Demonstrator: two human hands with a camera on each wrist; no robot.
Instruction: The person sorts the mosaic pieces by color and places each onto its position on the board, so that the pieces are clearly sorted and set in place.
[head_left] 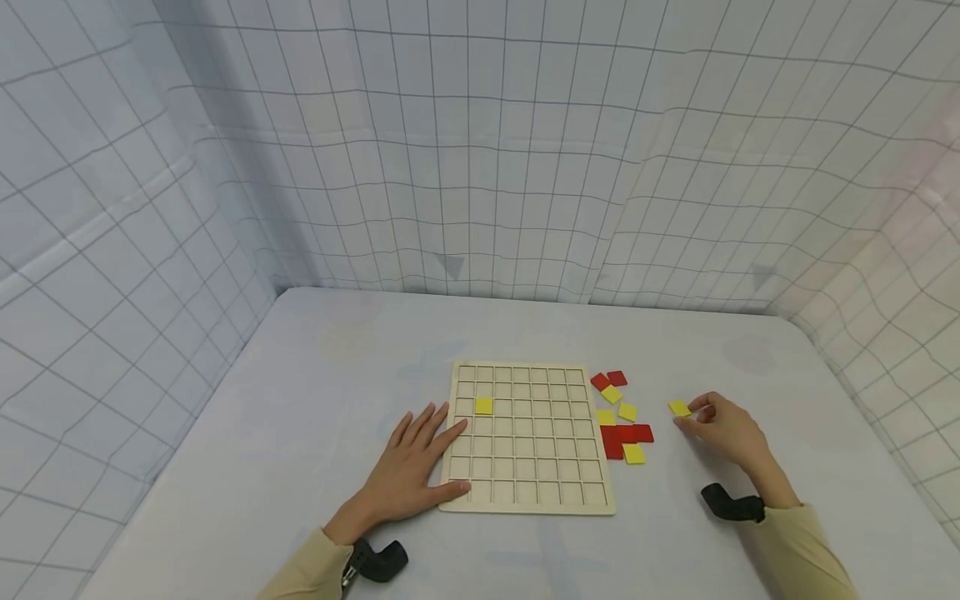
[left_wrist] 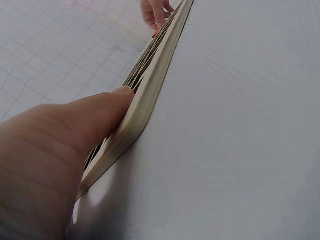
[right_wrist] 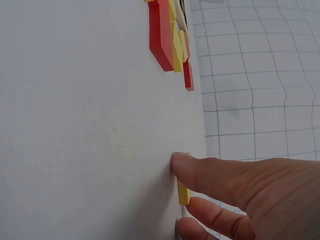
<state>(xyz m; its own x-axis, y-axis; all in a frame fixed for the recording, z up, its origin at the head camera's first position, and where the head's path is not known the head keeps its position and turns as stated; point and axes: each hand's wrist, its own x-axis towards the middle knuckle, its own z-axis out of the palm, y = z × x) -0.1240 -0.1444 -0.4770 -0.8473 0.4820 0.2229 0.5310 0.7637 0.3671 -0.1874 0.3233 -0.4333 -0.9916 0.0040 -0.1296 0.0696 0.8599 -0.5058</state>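
Note:
On the table lies a pale wooden grid board (head_left: 536, 509) with one yellow square tile (head_left: 483, 406) in a cell at its upper left. My left hand (head_left: 412, 471) rests on the board's left edge with its fingers spread straight. The thumb (left_wrist: 107, 107) lies over the rim in the left wrist view. To the right of the loose pieces, my right hand (head_left: 723, 429) pinches a yellow tile (head_left: 679, 408) between thumb and fingers, close over the table. In the right wrist view the thumb partly hides this yellow tile (right_wrist: 183, 192).
Between board and right hand lie several red tiles (head_left: 613, 442) and yellow tiles (head_left: 633, 453), some against the board's right edge. Two more red tiles (head_left: 617, 378) lie farther back. White grid-patterned cloth (head_left: 487, 167) hangs behind the table and along both sides.

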